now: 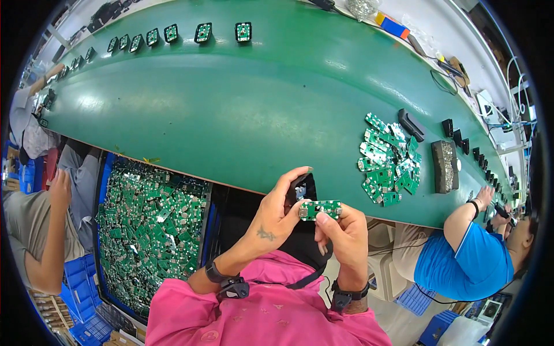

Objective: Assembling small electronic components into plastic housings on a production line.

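Note:
Near the table's front edge my left hand (270, 218) is closed around a small black plastic housing (309, 183), its open side showing metal parts within. My right hand (345, 230) pinches a green circuit board (326, 207) between thumb and fingers. The board lies level in front of the housing, its left end close to my left thumb; whether they touch I cannot tell. To the right on the table, a loose pile of green circuit boards (381, 155) is heaped, with a black housing (411, 124) beside it.
A large blue-edged bin of circuit boards (151, 230) stands at my left. Black housings with boards (203, 33) line the table's far side. A dark block with a speckled top (445, 167) lies right of the pile. A person in blue (467, 259) works at right, another person (43, 230) sits at left.

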{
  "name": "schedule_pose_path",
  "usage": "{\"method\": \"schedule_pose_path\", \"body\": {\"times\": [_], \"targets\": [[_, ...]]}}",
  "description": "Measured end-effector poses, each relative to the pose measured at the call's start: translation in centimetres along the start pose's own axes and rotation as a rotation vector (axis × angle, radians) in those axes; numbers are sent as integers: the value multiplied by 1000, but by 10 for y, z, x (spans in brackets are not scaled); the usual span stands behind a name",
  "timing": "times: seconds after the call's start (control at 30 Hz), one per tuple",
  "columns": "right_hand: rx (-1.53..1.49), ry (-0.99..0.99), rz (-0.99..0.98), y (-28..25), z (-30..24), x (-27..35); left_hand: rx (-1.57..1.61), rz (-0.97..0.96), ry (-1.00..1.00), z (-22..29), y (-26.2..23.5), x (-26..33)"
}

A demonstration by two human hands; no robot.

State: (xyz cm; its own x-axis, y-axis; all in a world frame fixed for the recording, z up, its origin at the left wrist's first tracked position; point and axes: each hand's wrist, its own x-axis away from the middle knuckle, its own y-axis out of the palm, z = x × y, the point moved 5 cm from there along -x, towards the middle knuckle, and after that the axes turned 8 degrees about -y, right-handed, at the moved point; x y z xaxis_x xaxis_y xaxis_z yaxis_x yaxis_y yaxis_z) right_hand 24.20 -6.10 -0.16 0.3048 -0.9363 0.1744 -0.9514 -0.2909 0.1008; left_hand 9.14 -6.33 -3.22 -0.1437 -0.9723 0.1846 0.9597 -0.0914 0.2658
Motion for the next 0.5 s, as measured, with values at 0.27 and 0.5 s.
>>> {"method": "schedule_pose_path", "body": {"times": [0.27,0.5], "targets": [[14,7,7,2,-1,-2,-2,-6,0,-1,0,-1],[62,99,-41,-12,10,-9,-17,-240,-99,9,3,9]]}}
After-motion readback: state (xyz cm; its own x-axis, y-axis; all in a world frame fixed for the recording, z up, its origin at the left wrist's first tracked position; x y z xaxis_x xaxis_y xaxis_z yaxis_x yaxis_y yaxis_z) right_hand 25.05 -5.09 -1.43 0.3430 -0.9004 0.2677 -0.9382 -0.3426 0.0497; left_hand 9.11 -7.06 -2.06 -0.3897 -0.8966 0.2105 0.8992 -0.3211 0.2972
